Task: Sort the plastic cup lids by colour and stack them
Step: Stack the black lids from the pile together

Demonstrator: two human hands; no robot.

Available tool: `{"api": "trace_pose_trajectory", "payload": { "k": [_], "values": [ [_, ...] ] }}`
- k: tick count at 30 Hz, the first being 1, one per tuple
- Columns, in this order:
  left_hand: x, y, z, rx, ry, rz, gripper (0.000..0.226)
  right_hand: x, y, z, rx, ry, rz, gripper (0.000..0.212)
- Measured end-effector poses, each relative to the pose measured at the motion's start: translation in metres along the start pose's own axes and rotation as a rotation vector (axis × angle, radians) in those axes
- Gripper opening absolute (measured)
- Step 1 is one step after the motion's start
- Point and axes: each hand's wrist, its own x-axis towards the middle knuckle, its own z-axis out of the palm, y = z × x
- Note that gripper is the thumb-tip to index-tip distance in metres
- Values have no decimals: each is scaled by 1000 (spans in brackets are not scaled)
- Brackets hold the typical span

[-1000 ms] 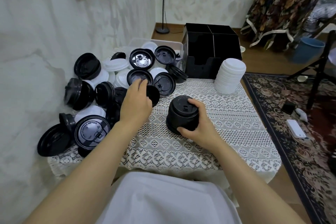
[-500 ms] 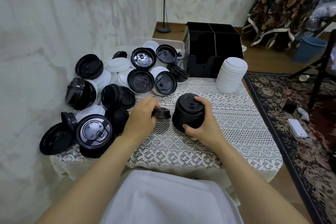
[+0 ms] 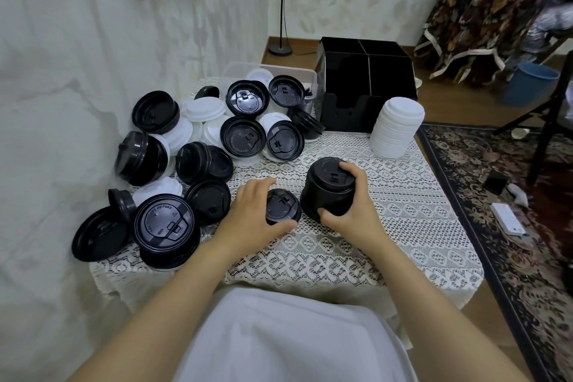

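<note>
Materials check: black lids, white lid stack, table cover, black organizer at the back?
By look: black lid and black stack are thin moulded plastic, semi-gloss, with soft highlights and moulded sip tabs; white stack is likely the same plastic, matte, showing no glare; table cover is cream lace fabric with an openwork pattern and draped edge; organizer is rigid black sheet, maybe acrylic, with flat panels and a slight sheen, unconfirmed.

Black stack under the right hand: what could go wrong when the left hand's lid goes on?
1. The black stack is tall; if the black lid held by the left hand seats off-centre, it may topple once the right hand lets go.
2. The loose lids at the table's left edge could be knocked off by the left forearm.
</note>
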Motion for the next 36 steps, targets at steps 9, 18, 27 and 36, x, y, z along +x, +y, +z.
{"api": "trace_pose_trajectory", "payload": {
  "k": [9, 18, 27, 36],
  "values": [
    [2, -3, -3, -145, -62, -25, 88, -1, -1, -1, 6, -7, 6, 84],
    [0, -7, -3, -217, -56, 11, 86, -2, 0, -1, 0, -16, 14, 84],
    [-2, -10, -2, -273, 14, -30, 93, -2, 0, -4, 7, -69, 54, 94],
    [-3, 5, -9, -495, 204, 88, 73, -1, -1, -1, -3, -80, 97, 105]
  ]
}}
